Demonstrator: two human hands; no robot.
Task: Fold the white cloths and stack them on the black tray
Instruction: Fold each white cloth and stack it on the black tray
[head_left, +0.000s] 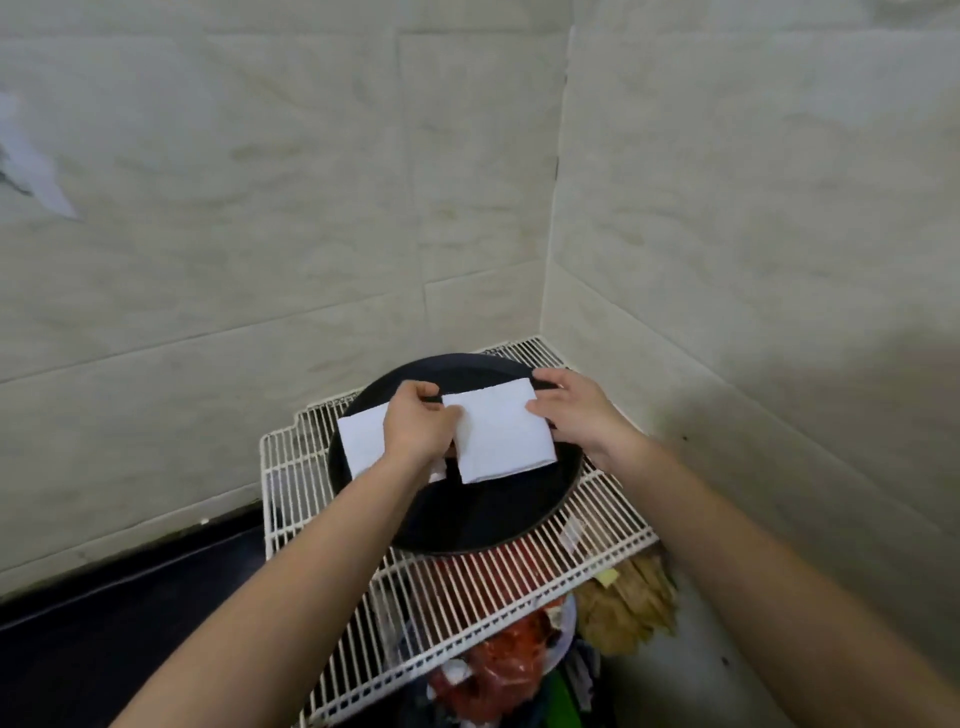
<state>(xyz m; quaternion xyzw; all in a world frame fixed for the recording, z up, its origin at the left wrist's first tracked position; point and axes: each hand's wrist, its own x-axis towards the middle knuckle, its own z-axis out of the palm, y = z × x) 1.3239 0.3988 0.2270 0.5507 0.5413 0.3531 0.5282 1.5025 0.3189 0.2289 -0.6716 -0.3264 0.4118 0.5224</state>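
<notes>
Left hand (418, 427), right hand (577, 411) pinch white cloth (500, 439) over black tray (493, 519).

Gap between left hand (415, 428) and right hand (576, 410) fingers is closed off by the held cloth (501, 436). Second cloth (363, 441) lies just left of the left fingers, over the tray (498, 525) rim. Back wall (260, 208) stands beyond the fingertips; side wall (753, 208) is near the right fingers, so the corner is tight. Tray floor on the wrist side of the fingers is open, as is the rack (613, 525) front edge
</notes>
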